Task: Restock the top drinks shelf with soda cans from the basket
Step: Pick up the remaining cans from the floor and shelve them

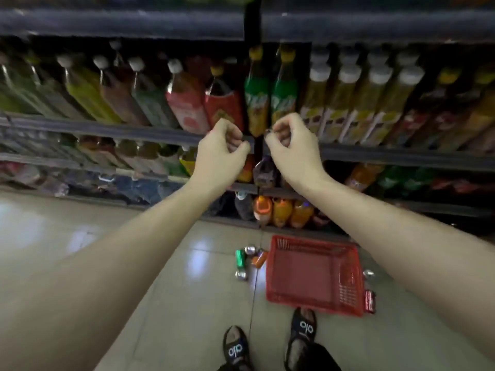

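- Left hand (223,148) and right hand (292,145): bare, no rings or gloves seen.
- Forearms: bare, no sleeves in view.
- Left shoe (237,346) and right shoe (304,328): black, white lettering on uppers.
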Demonstrator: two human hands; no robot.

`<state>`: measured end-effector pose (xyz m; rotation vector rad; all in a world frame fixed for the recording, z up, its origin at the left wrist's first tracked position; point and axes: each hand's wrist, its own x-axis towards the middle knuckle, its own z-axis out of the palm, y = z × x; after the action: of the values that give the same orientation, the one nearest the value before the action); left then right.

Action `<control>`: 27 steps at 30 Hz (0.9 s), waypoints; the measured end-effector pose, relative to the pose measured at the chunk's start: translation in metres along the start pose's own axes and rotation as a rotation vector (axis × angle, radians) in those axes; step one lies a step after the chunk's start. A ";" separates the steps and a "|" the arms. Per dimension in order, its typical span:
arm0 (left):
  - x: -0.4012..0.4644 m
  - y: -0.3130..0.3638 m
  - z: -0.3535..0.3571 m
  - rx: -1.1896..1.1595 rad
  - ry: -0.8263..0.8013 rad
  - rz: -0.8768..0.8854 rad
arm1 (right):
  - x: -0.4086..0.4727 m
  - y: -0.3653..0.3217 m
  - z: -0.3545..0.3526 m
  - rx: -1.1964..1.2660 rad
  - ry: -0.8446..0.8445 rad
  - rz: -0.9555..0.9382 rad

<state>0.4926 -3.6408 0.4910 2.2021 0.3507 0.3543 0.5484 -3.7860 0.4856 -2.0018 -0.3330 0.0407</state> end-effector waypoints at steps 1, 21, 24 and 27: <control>-0.007 -0.022 0.009 0.002 -0.022 -0.040 | -0.009 0.018 0.013 -0.015 -0.008 0.040; -0.203 -0.597 0.339 0.417 -0.662 -0.556 | -0.142 0.561 0.330 -0.517 -0.564 0.220; -0.218 -0.654 0.389 0.490 -0.697 -0.563 | -0.134 0.606 0.366 -0.663 -0.633 0.092; -0.231 -0.698 0.435 0.606 -0.683 -0.545 | -0.126 0.641 0.388 -0.754 -0.643 0.071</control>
<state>0.3524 -3.6214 -0.3516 2.5015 0.7053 -0.8857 0.4971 -3.7352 -0.2708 -2.7124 -0.7696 0.7045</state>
